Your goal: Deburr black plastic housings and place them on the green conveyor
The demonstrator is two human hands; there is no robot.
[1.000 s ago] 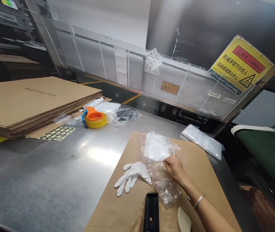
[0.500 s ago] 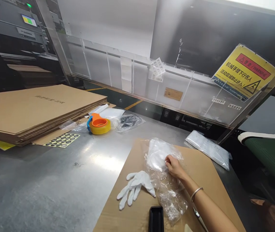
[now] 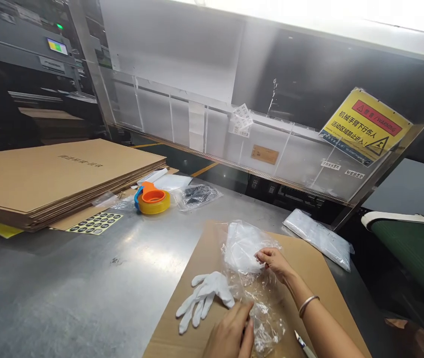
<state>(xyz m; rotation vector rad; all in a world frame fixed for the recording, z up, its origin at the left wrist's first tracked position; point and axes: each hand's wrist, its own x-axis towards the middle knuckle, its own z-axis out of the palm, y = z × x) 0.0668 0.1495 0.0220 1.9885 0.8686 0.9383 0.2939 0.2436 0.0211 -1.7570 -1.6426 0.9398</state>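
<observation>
My right hand (image 3: 274,262) pinches the edge of a clear plastic bag (image 3: 239,248) with whitish film in it, lying on a cardboard sheet (image 3: 308,278). Crumpled clear plastic (image 3: 267,323) trails below it. My left hand (image 3: 230,330) is at the bottom edge, fingers curled in beside that crumpled plastic. What it holds, if anything, is hidden; the black tray seen there before is now out of sight. A white glove (image 3: 206,297) lies just left of the bag. The cutter knife (image 3: 303,343) rests below my right forearm.
A stack of cardboard (image 3: 66,174) stands at left, with a sticker sheet (image 3: 96,223) by it. An orange tape dispenser (image 3: 152,199) and a bagged dark item (image 3: 199,196) sit behind. A plastic-wrapped pack (image 3: 318,237) lies right, near a green conveyor (image 3: 413,253).
My left hand has come in from the bottom, over the spot where the black tray lay. My right hand still pinches the bag. The view has tilted up slightly.
</observation>
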